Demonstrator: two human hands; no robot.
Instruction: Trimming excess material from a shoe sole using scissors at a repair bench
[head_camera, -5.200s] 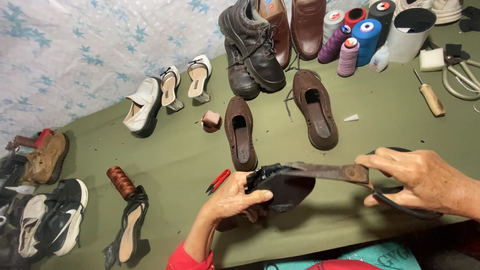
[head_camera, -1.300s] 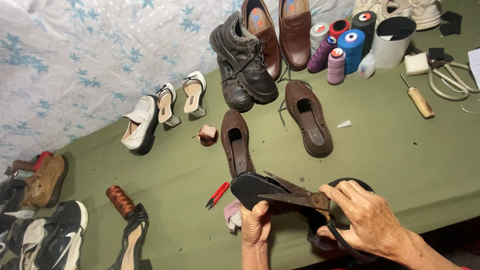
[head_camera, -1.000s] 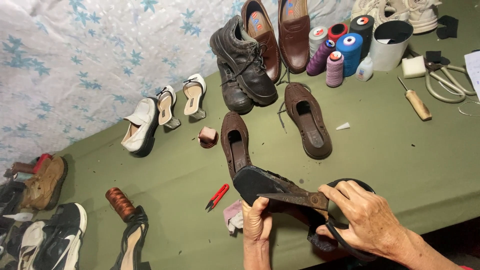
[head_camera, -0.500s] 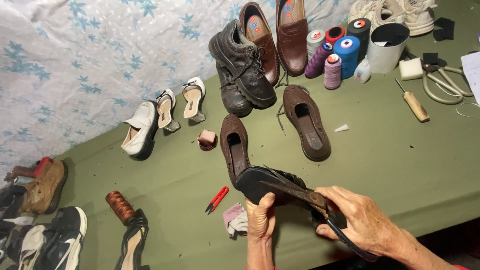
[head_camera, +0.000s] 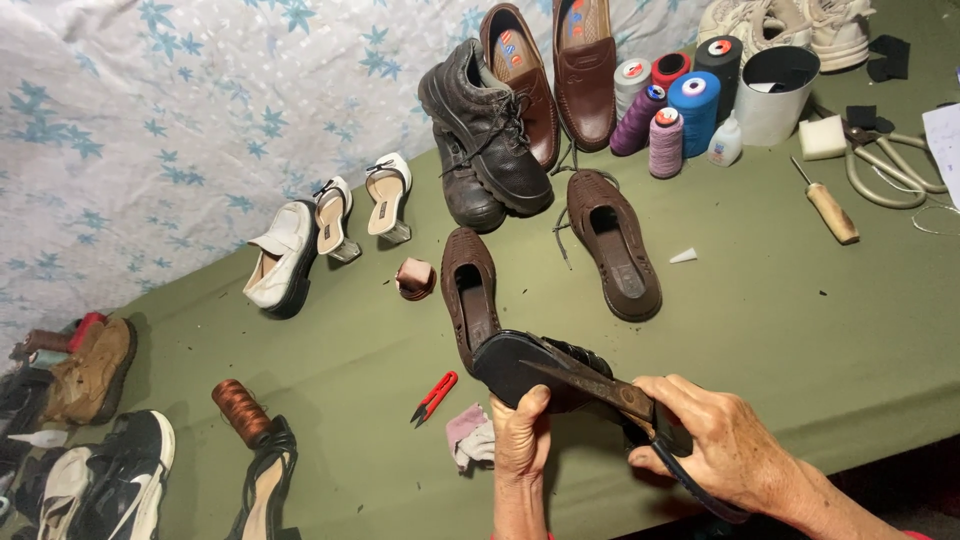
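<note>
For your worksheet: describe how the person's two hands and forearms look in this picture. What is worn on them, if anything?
Both the left hand and the right hand are bare: no gloves, rings or watch show. The forearms are bare too, with no sleeve over them. Only a thin sliver of red cloth shows at the bottom edge by the right arm, too little to tell what it belongs to.

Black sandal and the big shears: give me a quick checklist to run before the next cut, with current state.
1. Left hand grips the black sandal from below, thumb on the sole: ok.
2. Right hand is in the handles of the shears: ok.
3. Blades lie across the sole: ok; open or closed: cannot tell.
4. Left thumb lies close under the blades: not ok.
5. Brown slip-on sits right behind the sandal: not ok.
6. Red snips and pink cloth lie apart from the hands: ok.
</note>
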